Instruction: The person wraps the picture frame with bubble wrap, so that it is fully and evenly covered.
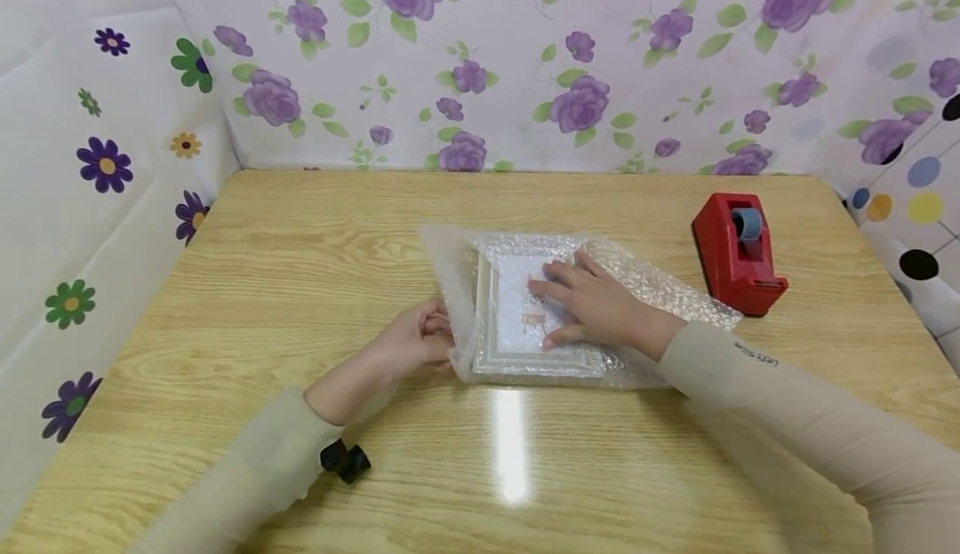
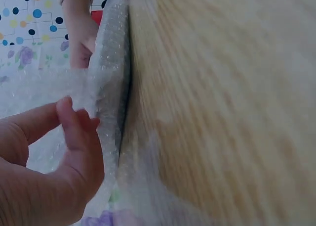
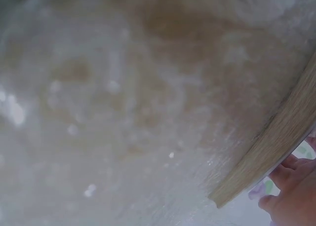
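A pale picture frame (image 1: 486, 312) lies flat on the table, covered by clear bubble wrap (image 1: 652, 279). My right hand (image 1: 603, 308) rests on top of the wrapped frame with its fingers spread. At the left side, my left hand (image 1: 401, 346) is at the loose edge of the wrap. In the left wrist view, the thumb and fingers of my left hand (image 2: 64, 161) pinch the thin flap of bubble wrap (image 2: 106, 63). The right wrist view is mostly blurred bubble wrap (image 3: 123, 137), with a hand (image 3: 296, 196) at the lower right.
To the right of the wrap stands a red tape dispenser (image 1: 723, 246) with a blue roll core. A small black object (image 1: 345, 461) sits by the left cuff. The wood-grain table (image 1: 315, 237) reaches back to a floral cloth (image 1: 517, 54).
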`<state>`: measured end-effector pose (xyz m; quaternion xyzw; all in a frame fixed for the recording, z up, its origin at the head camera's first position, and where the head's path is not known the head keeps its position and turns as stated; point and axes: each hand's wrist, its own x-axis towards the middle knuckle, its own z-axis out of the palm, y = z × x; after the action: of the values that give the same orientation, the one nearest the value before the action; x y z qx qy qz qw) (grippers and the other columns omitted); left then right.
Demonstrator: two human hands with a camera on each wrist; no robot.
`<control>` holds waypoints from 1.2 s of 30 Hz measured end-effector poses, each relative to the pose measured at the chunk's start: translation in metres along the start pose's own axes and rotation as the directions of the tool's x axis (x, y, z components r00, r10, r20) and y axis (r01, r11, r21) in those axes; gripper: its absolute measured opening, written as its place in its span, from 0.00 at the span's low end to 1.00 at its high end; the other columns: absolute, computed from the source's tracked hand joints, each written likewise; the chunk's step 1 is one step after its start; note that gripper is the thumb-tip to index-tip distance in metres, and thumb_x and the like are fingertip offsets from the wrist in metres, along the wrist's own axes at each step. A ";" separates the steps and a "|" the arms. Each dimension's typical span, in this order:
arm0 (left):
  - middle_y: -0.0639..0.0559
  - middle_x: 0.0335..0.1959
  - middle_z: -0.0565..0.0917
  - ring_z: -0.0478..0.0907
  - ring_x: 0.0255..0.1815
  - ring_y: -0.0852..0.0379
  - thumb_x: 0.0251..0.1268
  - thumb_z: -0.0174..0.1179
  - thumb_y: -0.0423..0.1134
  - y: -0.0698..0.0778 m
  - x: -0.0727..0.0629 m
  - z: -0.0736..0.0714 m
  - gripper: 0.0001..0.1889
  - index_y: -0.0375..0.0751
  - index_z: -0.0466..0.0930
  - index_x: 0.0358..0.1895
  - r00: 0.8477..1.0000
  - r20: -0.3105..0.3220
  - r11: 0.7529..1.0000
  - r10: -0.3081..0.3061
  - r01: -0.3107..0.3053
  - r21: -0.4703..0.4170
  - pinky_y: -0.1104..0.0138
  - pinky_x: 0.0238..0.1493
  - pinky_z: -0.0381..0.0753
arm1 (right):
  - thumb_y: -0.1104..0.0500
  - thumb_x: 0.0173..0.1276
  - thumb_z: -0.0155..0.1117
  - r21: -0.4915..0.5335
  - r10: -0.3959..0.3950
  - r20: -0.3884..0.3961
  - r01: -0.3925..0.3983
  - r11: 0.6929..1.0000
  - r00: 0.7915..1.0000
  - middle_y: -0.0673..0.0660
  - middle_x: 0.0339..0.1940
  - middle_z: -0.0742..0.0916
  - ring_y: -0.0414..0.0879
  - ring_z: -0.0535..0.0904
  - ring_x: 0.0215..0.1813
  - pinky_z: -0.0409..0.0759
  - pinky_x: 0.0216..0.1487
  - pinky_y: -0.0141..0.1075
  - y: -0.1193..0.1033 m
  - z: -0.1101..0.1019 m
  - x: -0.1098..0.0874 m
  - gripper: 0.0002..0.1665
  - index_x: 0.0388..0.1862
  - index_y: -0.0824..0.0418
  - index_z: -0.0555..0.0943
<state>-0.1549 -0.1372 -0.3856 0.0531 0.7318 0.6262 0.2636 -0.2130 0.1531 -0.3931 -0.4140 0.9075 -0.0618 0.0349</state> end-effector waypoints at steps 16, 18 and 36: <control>0.35 0.65 0.66 0.63 0.64 0.40 0.32 0.75 0.39 0.002 0.051 -0.021 0.58 0.32 0.49 0.71 0.977 0.121 0.717 0.173 -0.209 0.664 0.47 0.68 0.62 | 0.30 0.53 0.63 0.037 0.029 0.017 -0.030 0.999 0.999 0.62 0.72 0.68 0.54 0.60 0.74 0.38 0.77 0.55 0.001 0.004 -0.004 0.51 0.70 0.55 0.66; 0.35 0.71 0.58 0.54 0.70 0.36 0.28 0.76 0.44 0.004 0.053 -0.023 0.66 0.34 0.41 0.74 0.980 0.103 0.620 0.171 -0.188 0.762 0.40 0.71 0.49 | 0.30 0.53 0.63 0.045 0.029 0.010 -0.030 0.999 1.000 0.62 0.72 0.68 0.54 0.60 0.74 0.39 0.77 0.54 0.001 0.003 -0.004 0.51 0.70 0.55 0.66; 0.38 0.74 0.22 0.19 0.75 0.43 0.30 0.78 0.43 0.005 0.076 -0.024 0.77 0.36 0.17 0.72 0.973 0.193 0.696 0.128 -0.227 0.681 0.40 0.70 0.19 | 0.32 0.52 0.67 0.088 0.029 -0.019 -0.027 0.996 0.999 0.64 0.71 0.68 0.56 0.60 0.73 0.43 0.77 0.54 0.002 -0.001 -0.004 0.51 0.67 0.62 0.68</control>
<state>-0.2324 -0.1262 -0.4031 0.2602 0.8863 0.3209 0.2093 -0.2125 0.1576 -0.3926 -0.3985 0.9100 -0.1051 0.0447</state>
